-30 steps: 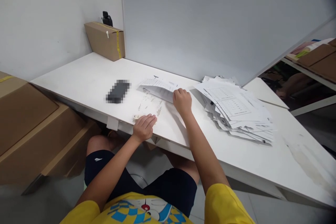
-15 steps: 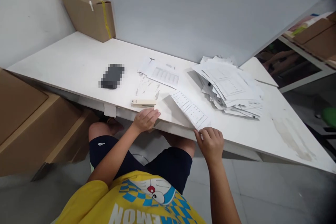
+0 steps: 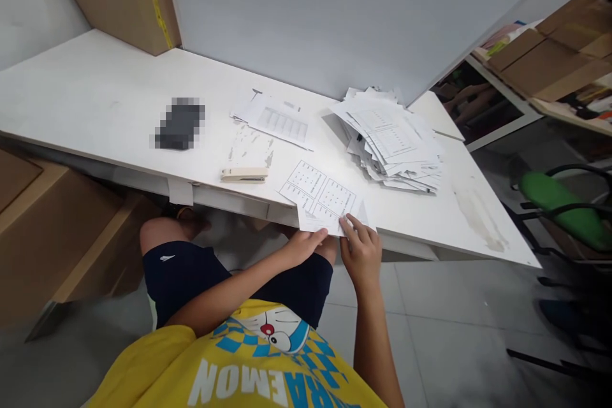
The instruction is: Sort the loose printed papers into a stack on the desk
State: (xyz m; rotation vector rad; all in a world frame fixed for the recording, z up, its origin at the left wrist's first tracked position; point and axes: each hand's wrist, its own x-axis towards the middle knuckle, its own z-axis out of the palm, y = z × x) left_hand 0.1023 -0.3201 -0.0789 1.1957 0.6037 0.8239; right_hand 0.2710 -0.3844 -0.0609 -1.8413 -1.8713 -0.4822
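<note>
White table (image 3: pixel 95 95) against a grey panel (image 3: pixel 296 13), seen from above by a person seated at its near edge. Clock directions centre on the printed paper (image 3: pixel 318 188) in hand. A taped cardboard box (image 3: pixel 119 0) stands on the table between 10 and 11 o'clock. A green chair (image 3: pixel 564 210) is beyond the table at 3. A thick, untidy paper stack (image 3: pixel 392 140) lies at 2. The printed paper, one folded sheet or several, reaches over the table's near edge. A thinner paper pile (image 3: pixel 282 124) lies at 11. The right hand (image 3: pixel 361 245), at 5, has bent fingers on the printed paper; I cannot tell whether it pinches. The left hand (image 3: pixel 306 247), at 6, grips the paper's near edge, thumb uppermost. A pixelated dark object (image 3: pixel 179 124) lies at 10. Smallest, a cream stapler (image 3: pixel 245 173) rests between 9 and 10, near the edge.
</note>
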